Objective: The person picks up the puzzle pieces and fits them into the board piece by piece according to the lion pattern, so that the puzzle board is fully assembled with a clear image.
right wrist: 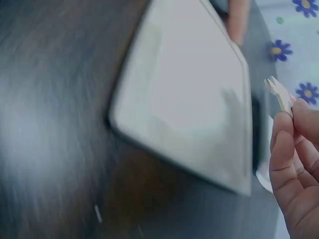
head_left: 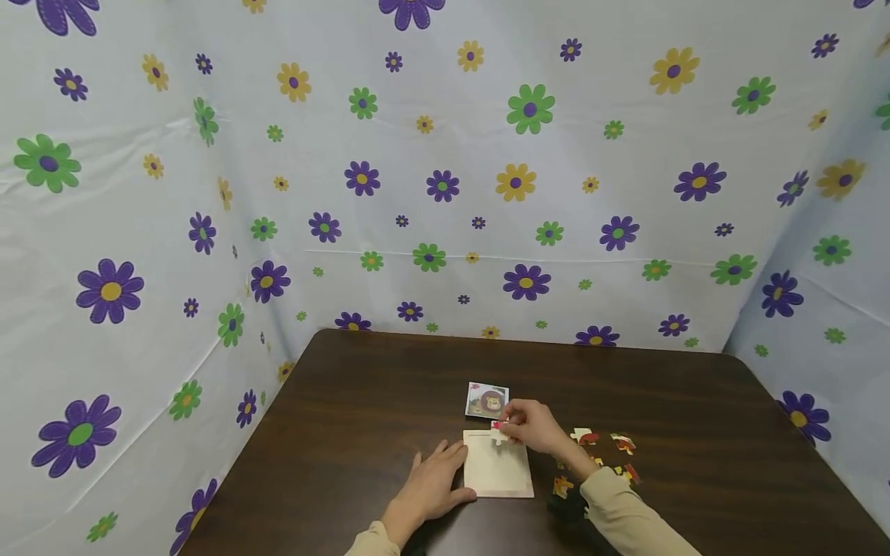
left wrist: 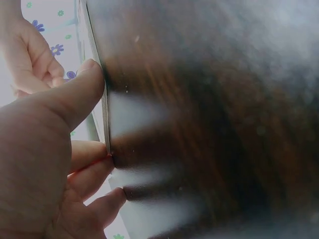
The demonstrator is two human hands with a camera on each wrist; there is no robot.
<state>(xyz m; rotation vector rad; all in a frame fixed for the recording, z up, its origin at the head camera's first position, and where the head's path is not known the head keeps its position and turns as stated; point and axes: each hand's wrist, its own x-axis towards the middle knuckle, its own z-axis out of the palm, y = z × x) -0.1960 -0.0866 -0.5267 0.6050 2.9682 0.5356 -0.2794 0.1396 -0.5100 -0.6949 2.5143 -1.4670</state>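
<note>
White sheeting printed with purple, green and yellow flowers covers the back and both sides, a nearly level crease crossing its back part. Before it stands a dark brown, wood-grained worktop with rounded far corners, its glossy surface catching pale patches of light.

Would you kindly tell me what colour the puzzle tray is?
The puzzle tray is pale cream, best seen in the head view.

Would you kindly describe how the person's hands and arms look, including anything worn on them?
The left hand and right hand are bare, with no gloves. The left sleeve and right sleeve are light beige, with no markings visible.
</note>
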